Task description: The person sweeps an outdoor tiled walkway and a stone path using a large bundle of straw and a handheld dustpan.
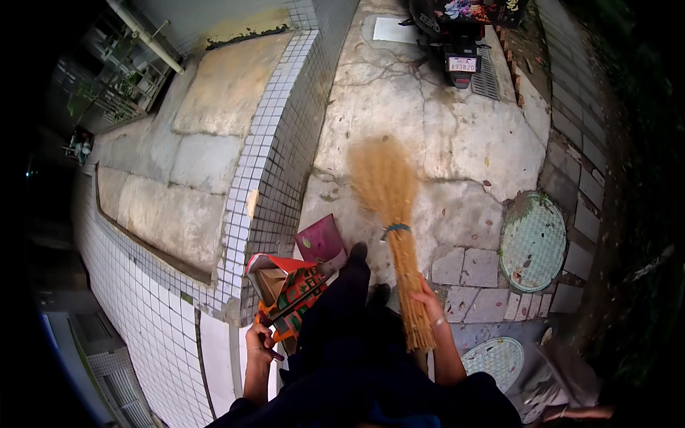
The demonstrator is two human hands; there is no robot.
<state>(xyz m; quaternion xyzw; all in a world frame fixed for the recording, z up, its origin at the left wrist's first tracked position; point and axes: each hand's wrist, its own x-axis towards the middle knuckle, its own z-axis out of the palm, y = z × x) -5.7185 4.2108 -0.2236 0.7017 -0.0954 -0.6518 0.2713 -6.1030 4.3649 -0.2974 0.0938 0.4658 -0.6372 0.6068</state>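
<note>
Sweeping looked underway but unfinished; leaves (487, 182) lay scattered.
The right hand (429, 302) had its fingers wrapped round the straw broom (401, 250) over concrete (457, 135); the left hand's (258, 344) fingers curled by a red box (303, 289), hold unclear, near a purple dustpan (321, 239).

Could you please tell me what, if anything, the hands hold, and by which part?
Right hand: tan straw broom, by its bundled handle. Left hand: something purple, part unclear.

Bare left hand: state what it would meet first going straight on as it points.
Likely the open red, orange and green cardboard box just ahead of the left hand; depth is unclear, and they may already touch.
</note>
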